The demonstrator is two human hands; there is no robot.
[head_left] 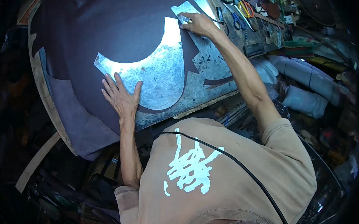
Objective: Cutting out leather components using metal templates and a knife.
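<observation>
Metal sheet (161, 74): one, shiny, curved like a big moon, flat on top of the dark leather.
Dark leather (102, 31): one big piece, spread under the metal sheet and far out to the left of it.
Table (209, 65): one, grey and scratched, bare to the right of the metal sheet.
Left hand (121, 98): one, flat, fingers spread apart, pressing on the lower left edge of the metal sheet, holding nothing.
Right hand (199, 23): one, at the top right tip of the metal sheet, fingers pinched shut on a small tool.
Small tool (184, 19): one, tiny and shiny, touching the tip of the metal sheet; kind too small to tell.
Scissors: two pairs, well to the right of the metal sheet, blue handles (237, 21) and orange handles (246, 8).
Rolls (303, 75): a few grey ones, off the table, far right of the metal sheet.
</observation>
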